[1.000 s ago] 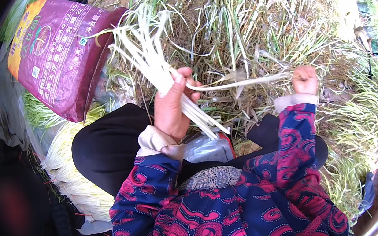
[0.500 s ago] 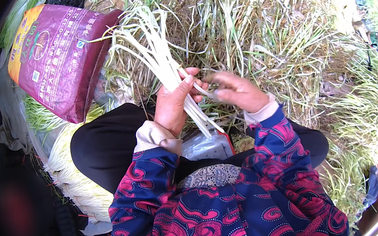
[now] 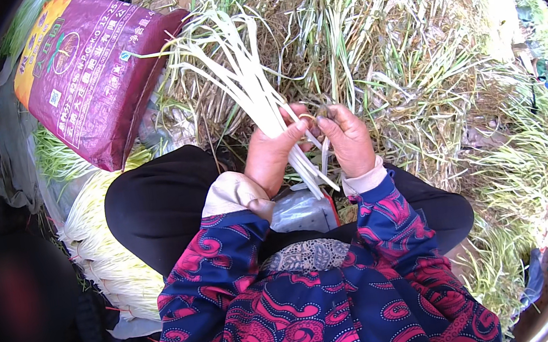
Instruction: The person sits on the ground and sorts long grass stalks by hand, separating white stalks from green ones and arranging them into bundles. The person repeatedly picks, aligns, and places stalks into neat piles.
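Head view. From where I stood, the right hand had come in from near three o'clock within the last second and sat just beside the left hand; this put both hands at one spot on the work. The left was closed around a bundle of pale stalks, just short of twelve o'clock, leafy ends toward eleven. Right thumb and finger were pressed together, apparently pinching a thin strand; contact partly hidden. Purple sack, ten o'clock: pale lettering, round plant emblem.

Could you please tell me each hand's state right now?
Left hand: closed, holding a bunch of pale stalks.
Right hand: closed, apparently pinching a pale strand.
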A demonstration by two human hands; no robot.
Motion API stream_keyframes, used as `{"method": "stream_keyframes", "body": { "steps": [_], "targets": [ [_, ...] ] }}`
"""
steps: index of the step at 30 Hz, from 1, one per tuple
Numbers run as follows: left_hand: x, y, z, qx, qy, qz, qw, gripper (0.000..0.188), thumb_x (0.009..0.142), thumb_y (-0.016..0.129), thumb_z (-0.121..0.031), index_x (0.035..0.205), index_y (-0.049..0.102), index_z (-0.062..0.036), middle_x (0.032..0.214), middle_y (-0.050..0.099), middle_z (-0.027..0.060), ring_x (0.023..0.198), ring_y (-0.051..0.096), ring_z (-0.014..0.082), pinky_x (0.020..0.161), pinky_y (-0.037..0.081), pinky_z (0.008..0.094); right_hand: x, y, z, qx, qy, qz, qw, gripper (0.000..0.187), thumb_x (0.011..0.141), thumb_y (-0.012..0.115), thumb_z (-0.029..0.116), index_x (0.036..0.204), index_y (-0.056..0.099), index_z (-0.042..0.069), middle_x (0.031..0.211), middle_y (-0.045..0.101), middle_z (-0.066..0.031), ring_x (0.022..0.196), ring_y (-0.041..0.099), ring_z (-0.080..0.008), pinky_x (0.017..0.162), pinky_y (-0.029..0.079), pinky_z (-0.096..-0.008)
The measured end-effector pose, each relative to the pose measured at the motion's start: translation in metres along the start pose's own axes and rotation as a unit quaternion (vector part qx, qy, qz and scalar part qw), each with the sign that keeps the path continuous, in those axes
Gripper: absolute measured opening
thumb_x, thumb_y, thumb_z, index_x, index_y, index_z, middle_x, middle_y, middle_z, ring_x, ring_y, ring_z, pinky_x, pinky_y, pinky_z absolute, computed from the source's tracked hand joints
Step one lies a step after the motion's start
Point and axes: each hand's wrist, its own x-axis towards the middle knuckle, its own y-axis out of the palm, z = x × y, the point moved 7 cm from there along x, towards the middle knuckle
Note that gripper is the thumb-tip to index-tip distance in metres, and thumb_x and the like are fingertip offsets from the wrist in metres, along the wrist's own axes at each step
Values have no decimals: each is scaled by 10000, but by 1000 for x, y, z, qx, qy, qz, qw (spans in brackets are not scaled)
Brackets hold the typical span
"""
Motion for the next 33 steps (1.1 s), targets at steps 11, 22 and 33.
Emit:
{"method": "stream_keyframes", "body": {
  "steps": [11, 22, 33],
  "targets": [
    [-4, 2, 21, 58, -50, 28, 997, 234, 771, 539, -130, 976, 499, -24, 728, 542, 18, 690, 534, 110, 601, 397, 228, 39, -119, -14, 587, 9, -78, 806, 65, 822, 414, 114, 811, 452, 63, 656, 484, -25, 526, 433, -91, 423, 366, -186],
    [4, -6, -10, -21, 19, -39, 999, 192, 788, 513, -164, 942, 477, -56, 806, 546, 50, 764, 541, 151, 606, 421, 231, 14, -166, 21, 114, -25, -235, 965, 286, 849, 385, 273, 997, 455, 39, 787, 500, -25, 619, 466, -91, 489, 407, -219],
    [3, -45, -79, -281, 179, -8, 943, 162, 848, 412, -182, 955, 429, -62, 743, 434, 3, 636, 422, 90, 468, 369, 150, -31, -314, 50, -219, -52, -412, 883, 231, 806, 485, 197, 944, 518, 15, 690, 490, -6, 552, 392, -47, 484, 328, -195]
  ]
}}
